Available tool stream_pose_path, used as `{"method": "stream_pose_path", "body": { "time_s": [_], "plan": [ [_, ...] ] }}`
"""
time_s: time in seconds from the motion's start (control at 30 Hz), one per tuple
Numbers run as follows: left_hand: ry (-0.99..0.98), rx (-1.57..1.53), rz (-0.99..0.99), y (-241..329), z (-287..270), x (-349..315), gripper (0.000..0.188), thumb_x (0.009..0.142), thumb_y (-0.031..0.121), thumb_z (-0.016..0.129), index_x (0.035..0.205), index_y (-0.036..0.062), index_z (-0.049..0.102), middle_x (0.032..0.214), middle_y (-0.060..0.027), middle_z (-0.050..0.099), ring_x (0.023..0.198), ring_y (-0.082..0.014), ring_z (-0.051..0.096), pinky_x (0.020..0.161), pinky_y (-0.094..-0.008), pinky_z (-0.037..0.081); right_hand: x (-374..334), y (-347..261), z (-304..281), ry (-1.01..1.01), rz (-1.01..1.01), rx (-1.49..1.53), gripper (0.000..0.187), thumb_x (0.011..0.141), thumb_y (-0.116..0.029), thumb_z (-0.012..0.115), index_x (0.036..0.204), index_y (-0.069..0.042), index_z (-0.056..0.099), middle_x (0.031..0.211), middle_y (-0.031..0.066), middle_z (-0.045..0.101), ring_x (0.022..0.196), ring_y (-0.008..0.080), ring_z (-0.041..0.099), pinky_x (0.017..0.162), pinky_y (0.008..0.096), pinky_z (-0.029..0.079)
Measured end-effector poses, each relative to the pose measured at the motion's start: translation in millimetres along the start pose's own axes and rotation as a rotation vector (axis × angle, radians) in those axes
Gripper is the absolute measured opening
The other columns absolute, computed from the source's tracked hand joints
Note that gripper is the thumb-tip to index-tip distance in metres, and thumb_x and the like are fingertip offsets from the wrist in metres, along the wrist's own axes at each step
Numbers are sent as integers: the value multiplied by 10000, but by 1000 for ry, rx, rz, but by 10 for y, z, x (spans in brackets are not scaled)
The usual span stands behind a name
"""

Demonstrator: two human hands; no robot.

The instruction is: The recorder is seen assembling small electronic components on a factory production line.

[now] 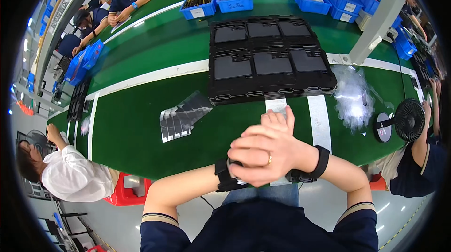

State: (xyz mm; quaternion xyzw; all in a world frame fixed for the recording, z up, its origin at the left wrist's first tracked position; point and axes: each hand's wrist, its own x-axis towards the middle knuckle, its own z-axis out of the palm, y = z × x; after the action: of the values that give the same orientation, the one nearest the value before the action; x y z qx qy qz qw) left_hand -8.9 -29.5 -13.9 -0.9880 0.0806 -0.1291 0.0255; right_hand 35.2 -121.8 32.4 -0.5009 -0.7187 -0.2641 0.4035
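Observation:
My two hands cross in front of me at the table's near edge. My left hand point(278, 119) reaches up and right, mostly hidden beneath the other; its visible fingers are stretched out, holding nothing I can see. Over it lies my right hand point(263, 151), a ring on one finger, its fingers wrapped across the black band point(222, 175) at my left wrist. A second black band point(322, 161) circles my right wrist. Beyond the hands, stacked black trays point(272, 79) hold dark flat rectangular pieces point(233, 67). Clear film sheets point(185, 115) lie to the left.
A heap of clear plastic film point(352, 97) and a small black fan point(408, 120) are at right. Blue bins point(235, 4) line the far side of the green table point(136, 125). A metal post point(380, 22) rises at back right. Other people sit around.

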Motion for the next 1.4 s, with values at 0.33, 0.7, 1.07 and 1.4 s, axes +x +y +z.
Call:
{"method": "stream_pose_path", "body": {
  "time_s": [0.33, 0.7, 1.07, 1.4],
  "plan": [
    [31, 592, 4, 353, 431, 114, 1025, 321, 299, 742, 1208, -108, 429, 861, -249, 609, 735, -282, 606, 738, -385, 486, 15, 57, -83, -29, 15, 220, 198, 572, -263, 598, 668, -90, 589, 872, 88, 578, 789, 272, 560, 676, 403, 462],
    [-376, 466, 19, 487, -155, 197, 1003, 461, 358, 719, 1278, -99, 360, 936, -256, 618, 835, -306, 612, 884, -405, 443, 43, 49, -104, -9, 92, 328, 182, 534, -194, 592, 675, -82, 616, 852, 77, 568, 790, 269, 560, 639, 378, 468],
    [-331, 444, -431, 876, 619, 184, 656, 878, 358, 360, 1441, 72, 186, 1319, -242, 446, 1245, -328, 433, 1063, -445, 263, -44, 83, -120, -86, 137, 399, 149, 512, -149, 599, 641, -75, 586, 854, 77, 562, 818, 274, 550, 628, 372, 455],
    [-314, 548, -419, 861, 809, 151, 632, 892, 414, 314, 1425, 106, 171, 1334, -201, 431, 1246, -276, 427, 1082, -420, 245, -52, 76, -93, -28, 239, 280, 134, 508, -145, 626, 620, -77, 602, 823, 35, 571, 802, 256, 549, 611, 394, 434]
  ]
}}
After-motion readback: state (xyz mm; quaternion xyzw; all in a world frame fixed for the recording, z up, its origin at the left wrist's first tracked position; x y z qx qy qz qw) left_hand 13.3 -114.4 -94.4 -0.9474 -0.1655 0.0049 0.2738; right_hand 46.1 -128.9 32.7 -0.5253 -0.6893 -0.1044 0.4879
